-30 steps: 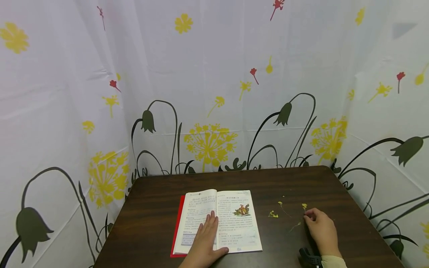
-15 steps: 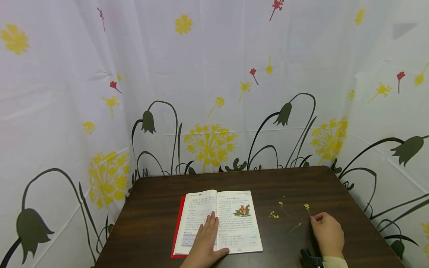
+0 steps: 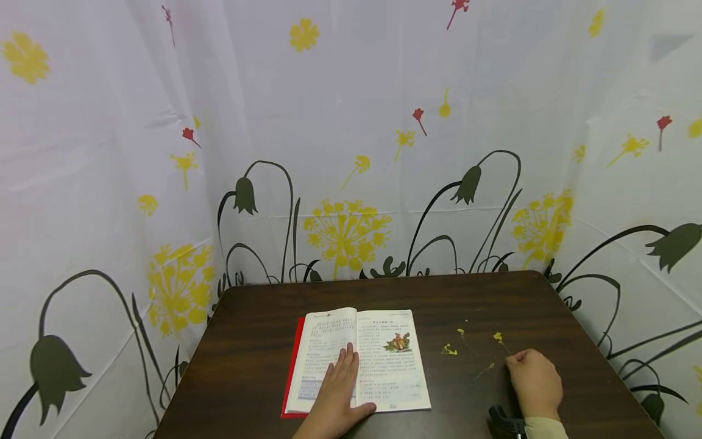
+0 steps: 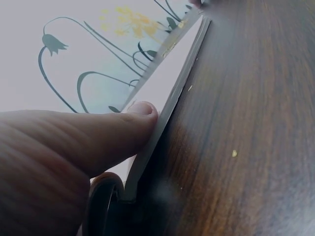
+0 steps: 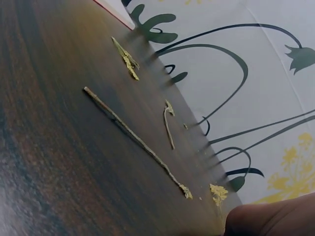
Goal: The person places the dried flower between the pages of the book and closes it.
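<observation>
Left hand [image 3: 337, 395]: flat, fingers extended, gripping nothing; it rests across the gutter of the book, probably keeping the pages from closing.
Right hand [image 3: 534, 381]: fingers curled in, pinching the stem of a yellow flower sprig [image 3: 498, 337] right of the book, well apart from it — a hold on the stem likely spares the fragile head.
Open book [image 3: 392, 390]: smooth printed paper, pages slightly bowed by the spine; red edging down the left side.
Loose sprigs: between book and right hand lie a long, thin, rough stem [image 5: 138, 140], a compact yellow cluster [image 3: 449, 350] and a curved-stemmed sprig [image 3: 461, 332] — spaced apart, perhaps against tangling.
Worktop [image 3: 258, 341]: dark, wood-grained, faintly glossy, with tiny yellow crumbs.
Curtain [image 3: 351, 79]: creased white cloth, printed with green bell-shaped blooms and yellow flower heads.
</observation>
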A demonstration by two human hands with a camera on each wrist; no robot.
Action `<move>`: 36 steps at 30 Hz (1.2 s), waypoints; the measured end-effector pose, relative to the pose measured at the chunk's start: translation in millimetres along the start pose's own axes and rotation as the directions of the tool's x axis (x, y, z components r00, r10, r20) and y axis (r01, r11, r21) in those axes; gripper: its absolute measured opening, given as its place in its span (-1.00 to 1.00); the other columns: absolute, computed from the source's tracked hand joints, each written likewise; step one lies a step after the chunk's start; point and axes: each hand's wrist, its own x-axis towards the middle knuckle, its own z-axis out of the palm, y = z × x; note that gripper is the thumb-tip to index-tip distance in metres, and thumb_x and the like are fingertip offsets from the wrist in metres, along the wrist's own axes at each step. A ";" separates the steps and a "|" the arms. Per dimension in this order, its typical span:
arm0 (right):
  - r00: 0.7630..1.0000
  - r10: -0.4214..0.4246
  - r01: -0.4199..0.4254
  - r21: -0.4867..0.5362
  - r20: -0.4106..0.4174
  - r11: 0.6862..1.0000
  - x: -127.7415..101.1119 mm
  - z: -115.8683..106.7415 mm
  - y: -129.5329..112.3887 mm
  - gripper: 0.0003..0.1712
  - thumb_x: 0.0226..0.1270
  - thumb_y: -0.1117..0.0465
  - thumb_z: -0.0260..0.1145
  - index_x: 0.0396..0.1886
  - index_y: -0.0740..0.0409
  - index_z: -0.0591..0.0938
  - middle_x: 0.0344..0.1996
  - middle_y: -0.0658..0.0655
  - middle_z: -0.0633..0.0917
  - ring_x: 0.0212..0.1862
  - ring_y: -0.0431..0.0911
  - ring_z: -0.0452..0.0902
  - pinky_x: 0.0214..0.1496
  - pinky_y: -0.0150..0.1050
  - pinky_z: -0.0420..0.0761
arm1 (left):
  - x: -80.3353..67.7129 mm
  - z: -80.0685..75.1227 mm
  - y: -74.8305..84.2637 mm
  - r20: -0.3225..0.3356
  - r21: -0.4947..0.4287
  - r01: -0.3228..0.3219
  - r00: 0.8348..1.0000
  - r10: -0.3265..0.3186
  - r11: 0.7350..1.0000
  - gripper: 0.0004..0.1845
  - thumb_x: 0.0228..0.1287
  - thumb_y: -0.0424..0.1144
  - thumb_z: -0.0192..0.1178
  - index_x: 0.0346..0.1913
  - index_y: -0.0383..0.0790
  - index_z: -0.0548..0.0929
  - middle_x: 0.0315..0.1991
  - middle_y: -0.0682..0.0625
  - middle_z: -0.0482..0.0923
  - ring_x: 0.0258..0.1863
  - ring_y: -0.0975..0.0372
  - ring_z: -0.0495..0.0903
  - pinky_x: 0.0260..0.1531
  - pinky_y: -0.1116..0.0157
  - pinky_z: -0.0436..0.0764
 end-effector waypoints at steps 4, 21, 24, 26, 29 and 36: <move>1.000 0.006 -0.005 -0.007 0.017 1.000 2.0 2.0 3.1 -0.74 0.44 0.10 0.28 -0.32 0.14 0.79 -0.34 0.23 0.80 -0.42 0.04 0.65 -0.48 0.01 0.56 | 0.6 0.2 1.1 -0.006 0.008 0.003 1.000 -0.002 1.000 0.26 0.24 0.20 0.53 0.72 -0.45 0.07 0.81 -0.30 -0.18 0.79 -0.25 -0.11 0.63 -0.44 0.00; 0.971 -0.034 0.064 0.119 -0.237 0.991 1.1 10.2 3.5 -0.77 0.42 0.10 0.31 -0.32 0.17 0.70 -0.32 0.19 0.66 -0.31 0.06 0.58 -0.35 -0.10 0.46 | 0.7 -0.5 1.9 -0.041 -0.030 0.015 0.999 -0.017 0.999 0.28 0.17 0.15 0.60 0.72 -0.43 0.11 0.80 -0.38 -0.23 0.79 -0.29 -0.18 0.64 -0.42 0.02; 0.965 -0.030 0.069 0.142 -0.260 0.988 -0.1 11.6 4.0 -0.80 0.41 0.12 0.30 -0.32 0.16 0.69 -0.34 0.17 0.67 -0.33 0.04 0.57 -0.35 -0.12 0.44 | -1.2 -0.2 2.1 -0.050 -0.015 0.007 0.999 -0.008 1.000 0.26 0.18 0.15 0.60 0.72 -0.43 0.13 0.80 -0.38 -0.20 0.79 -0.29 -0.16 0.64 -0.41 0.03; 0.967 -0.021 0.061 0.151 -0.255 0.987 -0.3 12.1 4.0 -0.82 0.40 0.14 0.29 -0.30 0.16 0.68 -0.35 0.17 0.69 -0.34 0.03 0.57 -0.36 -0.14 0.42 | -1.8 0.5 1.5 -0.056 -0.009 0.003 0.998 -0.004 1.000 0.25 0.18 0.14 0.60 0.72 -0.43 0.13 0.79 -0.37 -0.18 0.79 -0.28 -0.15 0.64 -0.40 0.04; 0.971 -0.015 0.053 0.152 -0.241 0.987 0.3 12.9 3.8 -0.81 0.44 0.17 0.26 -0.18 0.20 0.69 -0.30 0.20 0.73 -0.32 0.07 0.62 -0.35 -0.11 0.45 | -1.9 1.3 0.7 -0.061 0.002 0.002 0.998 -0.002 1.000 0.25 0.18 0.13 0.60 0.72 -0.42 0.14 0.79 -0.37 -0.17 0.79 -0.27 -0.15 0.65 -0.39 0.05; 0.952 -0.034 0.103 0.216 -0.303 0.971 3.3 15.5 3.7 -0.70 0.66 0.23 0.22 0.14 0.35 0.70 -0.07 0.42 0.76 -0.05 0.32 0.68 -0.06 0.25 0.55 | 3.3 5.9 -3.9 -0.071 0.028 0.012 0.997 -0.010 1.000 0.27 0.17 0.15 0.61 0.73 -0.38 0.12 0.81 -0.32 -0.19 0.80 -0.23 -0.15 0.67 -0.36 0.05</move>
